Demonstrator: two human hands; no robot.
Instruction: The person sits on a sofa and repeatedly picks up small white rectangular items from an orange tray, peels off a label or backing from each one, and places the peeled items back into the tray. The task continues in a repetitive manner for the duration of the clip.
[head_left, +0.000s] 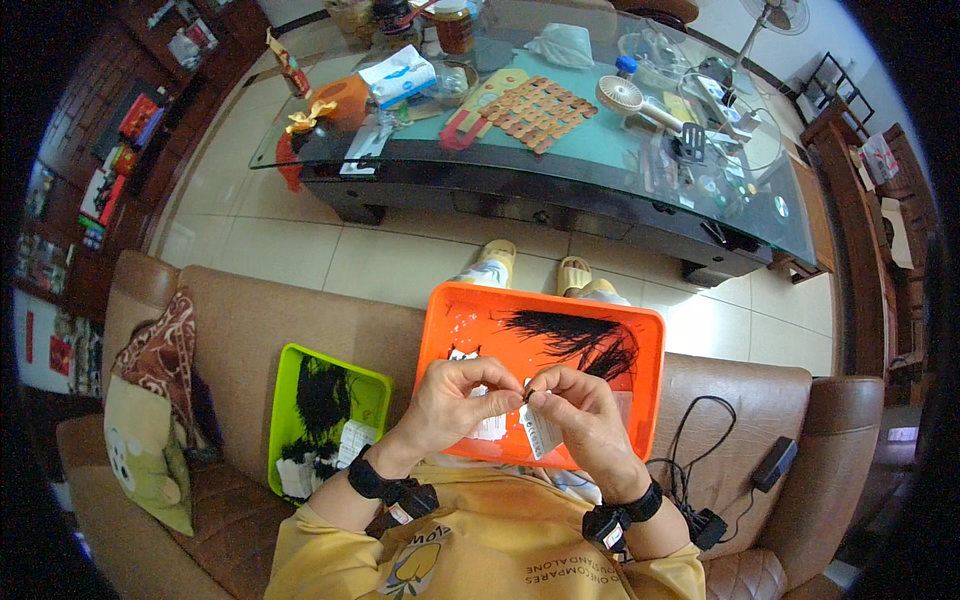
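My left hand (469, 394) and my right hand (581, 409) meet fingertip to fingertip above an orange plastic tray (433, 337) on my lap. Between the pinched fingers is a short bit of black cord (528, 395). A white printed tag (541, 433) hangs below it, under my right thumb. Partly hidden behind my left hand, more white tags (491, 427) lie in the tray. A loose bundle of thin black cords (574, 330) is spread along the tray's far right side. Small white bits (466, 322) are scattered on its floor.
To my left on the brown sofa (300, 300) is a green tray (369, 375) with black cords and white tags. Cushions (142, 450) lie further left. A black cable and power adapter (774, 465) are on the right. Ahead stands a cluttered glass-topped table (525, 161).
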